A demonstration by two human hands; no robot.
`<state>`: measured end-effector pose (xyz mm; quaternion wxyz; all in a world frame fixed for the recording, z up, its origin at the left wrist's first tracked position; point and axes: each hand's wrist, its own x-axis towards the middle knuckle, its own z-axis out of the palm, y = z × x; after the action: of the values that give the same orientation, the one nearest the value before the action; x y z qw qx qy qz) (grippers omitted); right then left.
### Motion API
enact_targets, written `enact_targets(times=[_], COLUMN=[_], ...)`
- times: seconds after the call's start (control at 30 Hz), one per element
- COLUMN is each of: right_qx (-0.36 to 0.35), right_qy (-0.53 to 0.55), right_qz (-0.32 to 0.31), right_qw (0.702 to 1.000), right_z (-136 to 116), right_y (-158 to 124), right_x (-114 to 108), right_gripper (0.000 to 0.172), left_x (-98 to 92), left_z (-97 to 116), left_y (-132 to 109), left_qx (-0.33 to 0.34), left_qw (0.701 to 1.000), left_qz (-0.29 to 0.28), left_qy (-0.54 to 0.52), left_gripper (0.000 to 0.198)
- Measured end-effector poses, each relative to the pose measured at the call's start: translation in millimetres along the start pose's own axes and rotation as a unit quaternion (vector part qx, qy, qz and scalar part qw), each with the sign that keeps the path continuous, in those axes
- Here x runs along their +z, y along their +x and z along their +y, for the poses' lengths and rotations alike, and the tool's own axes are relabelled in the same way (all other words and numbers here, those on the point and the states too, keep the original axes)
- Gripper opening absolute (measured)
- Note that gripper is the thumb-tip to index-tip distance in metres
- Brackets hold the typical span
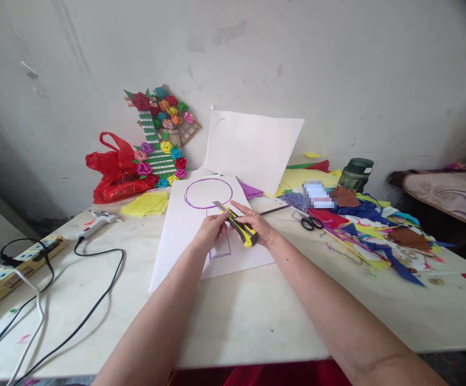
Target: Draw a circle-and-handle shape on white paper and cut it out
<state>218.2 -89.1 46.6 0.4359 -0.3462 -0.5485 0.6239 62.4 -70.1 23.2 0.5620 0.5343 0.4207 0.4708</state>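
Observation:
A yellow-and-black utility knife [244,232] is held between my two hands, its blade [219,206] out and pointing away to the upper left. My left hand [214,227] pinches it near the blade end. Fingers of my right hand [256,221] are on its handle from the right, the forefinger stretched past it. Beneath lies a white board [178,236] with a purple oval [188,187] drawn at its far end. Purple straight lines [220,257] run below the oval, partly covered by my hands.
A white sheet [257,145] leans against the wall behind. Scissors [309,222], coloured scraps [377,230], a phone [318,194] and a dark green bottle [355,176] are at right. At left are a glue gun [96,224], cords, a power strip [27,257], a red bag [114,171] and paper flowers [162,147].

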Motion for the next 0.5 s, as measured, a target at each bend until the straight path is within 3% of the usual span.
enact_targets(times=[0.1, 0.17, 0.27, 0.33, 0.4, 0.5], right_qx=[0.002, -0.025, -0.039, -0.011, 0.038, 0.139], right_qy=[0.029, 0.020, -0.132, -0.314, -0.501, -0.634], right_qz=[-0.005, 0.030, 0.133, 0.191, 0.129, 0.010], right_qw=[1.000, 0.999, 0.982, 0.930, 0.855, 0.760], right_z=[7, 10, 7, 0, -8, -18], right_y=[3, 8, 13, 11, 6, -3], right_x=[4, -4, -32, -55, -74, -83], right_gripper=[0.064, 0.054, 0.047, 0.042, 0.034, 0.037], left_x=[0.2, -1.4, -7.1, -11.8, -15.3, -16.1], left_z=[-3, 0, 5, 6, 7, 6], left_y=[2, 3, 3, 3, 3, 4], left_qx=[-0.005, -0.003, 0.002, 0.003, 0.002, 0.004], left_qw=[0.998, 0.995, 0.989, 0.985, 0.979, 0.977], left_qz=[0.017, 0.041, 0.081, 0.102, 0.115, 0.118], left_qy=[-0.059, -0.092, -0.121, -0.142, -0.166, -0.177], left_gripper=[0.045, 0.041, 0.038, 0.036, 0.034, 0.029])
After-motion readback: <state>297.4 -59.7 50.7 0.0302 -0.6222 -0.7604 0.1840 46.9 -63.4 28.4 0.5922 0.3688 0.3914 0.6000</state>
